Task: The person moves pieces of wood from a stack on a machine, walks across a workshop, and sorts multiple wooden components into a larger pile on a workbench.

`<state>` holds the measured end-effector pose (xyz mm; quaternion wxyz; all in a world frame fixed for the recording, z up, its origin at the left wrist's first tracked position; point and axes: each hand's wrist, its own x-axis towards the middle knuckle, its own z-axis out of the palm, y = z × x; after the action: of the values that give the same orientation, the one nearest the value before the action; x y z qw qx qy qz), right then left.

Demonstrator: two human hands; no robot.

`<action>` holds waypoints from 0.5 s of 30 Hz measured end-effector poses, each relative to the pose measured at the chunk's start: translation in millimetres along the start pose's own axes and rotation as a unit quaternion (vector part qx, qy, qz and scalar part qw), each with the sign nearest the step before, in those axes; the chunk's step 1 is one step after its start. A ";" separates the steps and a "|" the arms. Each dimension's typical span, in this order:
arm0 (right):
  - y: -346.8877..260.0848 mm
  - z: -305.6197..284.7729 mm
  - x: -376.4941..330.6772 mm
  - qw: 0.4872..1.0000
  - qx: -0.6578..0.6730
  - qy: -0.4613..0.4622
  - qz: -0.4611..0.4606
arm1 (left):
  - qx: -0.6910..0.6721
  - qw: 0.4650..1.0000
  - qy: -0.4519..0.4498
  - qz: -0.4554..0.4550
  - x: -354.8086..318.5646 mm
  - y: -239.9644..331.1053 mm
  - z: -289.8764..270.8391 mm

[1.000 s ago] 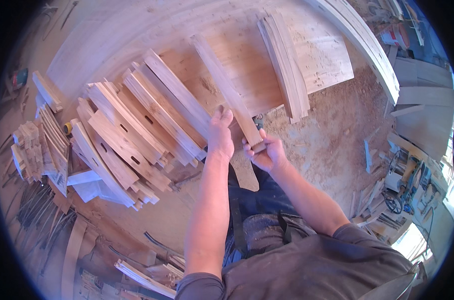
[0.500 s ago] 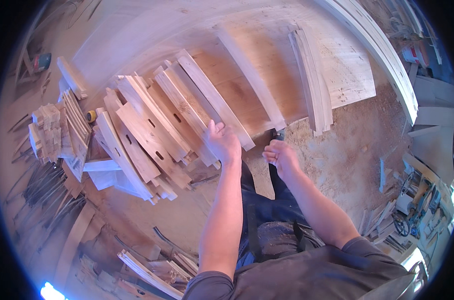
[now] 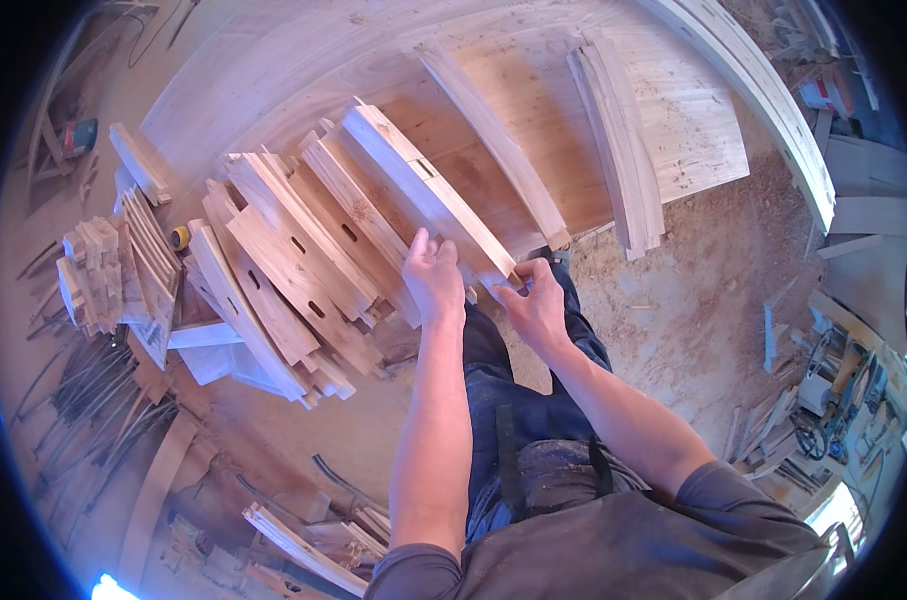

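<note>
A pale wooden rail (image 3: 453, 205) with a slot in its narrow edge lies slanting on the wide wooden panel, its near end toward me. My right hand (image 3: 535, 305) is closed on that near end, thumb and fingers gripping the corner. Just left of the rail is my left hand (image 3: 435, 280), fingers loosely bent and a little apart, with nothing visible in them. It hovers beside the near ends of a row of wooden pieces; whether it touches one is hidden. Several of these slotted rails (image 3: 283, 262) lie overlapping to the left.
Beyond the rail rest a single slat (image 3: 493, 140) and a bundle of slats (image 3: 618, 150) on the panel (image 3: 693, 130). Long boards (image 3: 773, 100) curve along the far right. Stacked short pieces (image 3: 98, 265) stand at left near a yellow tape measure (image 3: 180, 238). Machinery (image 3: 823, 400) sits at right.
My right hand has moved left and taken hold of the rail's near end. The rail has been turned so its slotted edge shows. My left hand has shifted slightly left.
</note>
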<state>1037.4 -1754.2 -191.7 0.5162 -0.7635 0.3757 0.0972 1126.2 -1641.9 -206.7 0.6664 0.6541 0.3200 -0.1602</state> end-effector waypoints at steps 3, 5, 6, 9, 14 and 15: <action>1.6 -4.2 -7.0 1.000 0.016 0.004 -0.020 | -0.038 0.999 -0.035 -0.005 -2.5 8.4 0.9; 2.2 -4.4 -12.2 0.999 0.021 0.007 -0.048 | -0.062 0.997 -0.054 -0.006 -4.5 11.5 0.0; 1.8 -4.5 -14.0 0.999 0.023 0.006 -0.048 | -0.073 0.996 -0.054 -0.026 -6.5 13.7 -0.3; -5.0 -7.2 -19.3 0.999 0.032 0.003 -0.032 | -0.097 0.992 -0.058 -0.049 -8.3 16.2 -1.2; -9.8 -18.5 -11.9 0.999 0.038 -0.013 0.012 | -0.070 0.995 -0.074 0.000 -0.3 1.8 -6.3; -7.1 -20.6 -7.3 0.994 0.090 -0.029 0.051 | -0.072 0.995 -0.075 -0.009 -0.1 1.1 -6.9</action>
<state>1032.2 -1767.2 -173.5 0.5881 -0.6906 0.4060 0.1110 1125.3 -1635.1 -205.4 0.7324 0.5879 0.2852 -0.1913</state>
